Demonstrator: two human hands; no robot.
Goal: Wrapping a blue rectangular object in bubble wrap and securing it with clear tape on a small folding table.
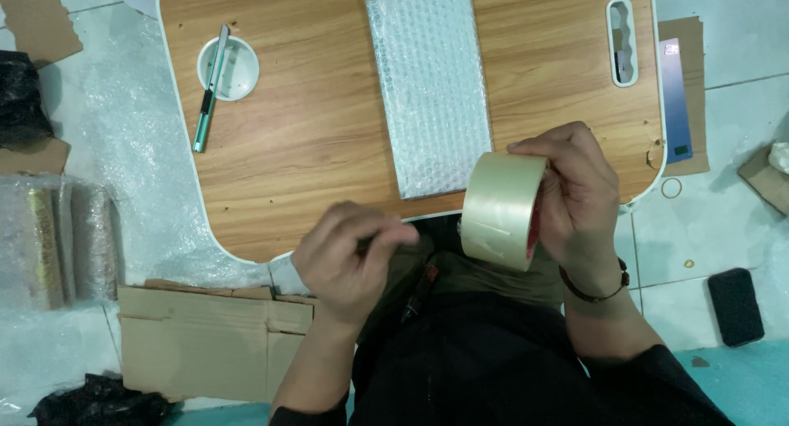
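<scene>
Floor (723, 48): pale tiles, littered with packing scraps. A sheet of clear bubble wrap (131, 147) spreads over the tiles to the left of the table.

Table (312, 130): low, wood-grain top with a white rim and rounded corners; the person sits at its near edge, dark clothing filling the bottom of the view.

Flattened cardboard (205, 344): lies on the floor at lower left, just below the table's near-left corner. More cardboard scraps at the upper left.

Bubble-wrapped parcel (429, 85): long, rectangular, lying flat at the table's centre, running from the far edge almost to the near edge.

Wrapped rolls (62, 241): several, in clear film, on the floor at far left.

Roll of tape (503, 210): wide, pale, translucent, with a reddish core. Held up in the air over the near edge of the table, just beside the near end of the parcel.

Right hand (579, 200): curled around the roll from the right side, thumb on top, fingers behind it. A dark cord bracelet sits on the wrist.

Left hand (349, 257): fingers bunched with tips pressed together in a pinch, pointing towards the roll but apart from it. Whether a tape end sits in the pinch cannot be told.

White cup holder (228, 68): round, set in the table's far-left area.

Utility knife (210, 89): green-handled, lying across the cup holder.

Dark flat pad (735, 306): on the floor at right.
</scene>
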